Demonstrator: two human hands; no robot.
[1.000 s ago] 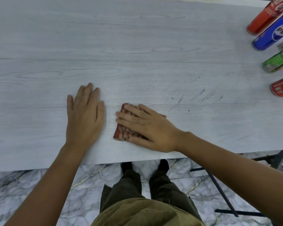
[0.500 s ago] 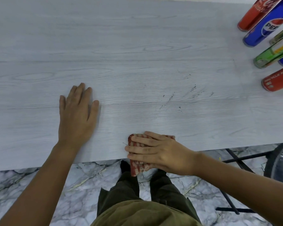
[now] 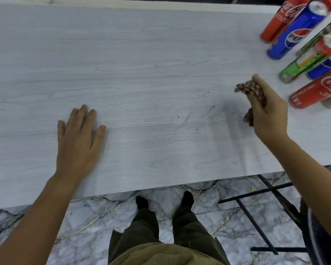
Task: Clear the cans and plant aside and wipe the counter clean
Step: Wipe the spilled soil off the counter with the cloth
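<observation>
Right hand (image 3: pixel 268 111) pinches the bunched cloth (image 3: pixel 251 94) in the air, cans (image 3: pixel 313 92) just past its far side, dirt specks (image 3: pixel 187 119) on the tabletop (image 3: pixel 141 44) between it and the left hand (image 3: pixel 78 138), which lies spread flat. Risk: a wide swing clips the nearest can and topples the cluster, or the cloth lands short and smears the grit. Plant isn't in view.

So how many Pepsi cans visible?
2. One blue Pepsi can beside the rear red can; second Pepsi can at the frame edge behind the green can. More may be off-frame.
</observation>
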